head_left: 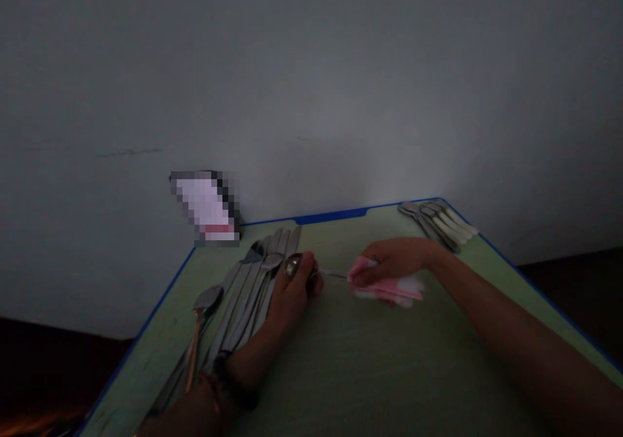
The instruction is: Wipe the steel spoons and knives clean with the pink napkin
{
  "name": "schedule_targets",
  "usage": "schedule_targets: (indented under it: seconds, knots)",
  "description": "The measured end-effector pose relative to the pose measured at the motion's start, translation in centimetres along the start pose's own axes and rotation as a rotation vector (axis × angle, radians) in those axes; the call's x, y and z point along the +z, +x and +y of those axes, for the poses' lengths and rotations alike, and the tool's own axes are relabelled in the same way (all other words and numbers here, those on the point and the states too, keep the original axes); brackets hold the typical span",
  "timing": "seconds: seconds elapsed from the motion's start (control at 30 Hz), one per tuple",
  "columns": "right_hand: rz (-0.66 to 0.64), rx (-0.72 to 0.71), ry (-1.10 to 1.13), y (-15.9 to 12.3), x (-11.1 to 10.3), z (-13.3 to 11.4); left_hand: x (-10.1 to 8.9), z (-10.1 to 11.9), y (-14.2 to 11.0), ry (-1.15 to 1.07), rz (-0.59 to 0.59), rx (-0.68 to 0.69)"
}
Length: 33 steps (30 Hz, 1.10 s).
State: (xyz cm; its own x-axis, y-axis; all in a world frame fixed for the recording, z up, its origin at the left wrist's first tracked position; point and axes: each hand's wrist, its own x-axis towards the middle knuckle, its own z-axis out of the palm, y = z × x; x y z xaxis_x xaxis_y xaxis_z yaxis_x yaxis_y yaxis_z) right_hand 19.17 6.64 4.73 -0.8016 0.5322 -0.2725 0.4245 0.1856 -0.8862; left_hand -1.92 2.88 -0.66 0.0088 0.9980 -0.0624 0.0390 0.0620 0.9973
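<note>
Holding spoon [293, 265] tight in left hand [294, 289]. Gripping pink-white cloth [389, 289] round handle [335, 273] in right hand [396, 258]. Cannot read blurred screen [204, 206].

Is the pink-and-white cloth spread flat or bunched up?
Bunched up: the cloth is gathered in the right hand, its loose end sticking out below.

Head-worn view, taken from above the near side of the green tabletop [370, 359], facing forward and tilted downward. The grey wall [311, 67] stands across the line of sight, spanning 9 through 12 to 3 o'clock. At close range, the left hand [291, 294] lies towards 6 o'clock, the right hand [398, 259] towards 4.
</note>
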Motion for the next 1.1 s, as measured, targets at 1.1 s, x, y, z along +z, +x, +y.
schedule_targets:
  seconds: [1.1]
  knots:
    - [0.317, 0.209, -0.129, -3.5, -4.4, 3.1, -0.8, -0.2, 1.2, -0.477, 0.174, 0.015]
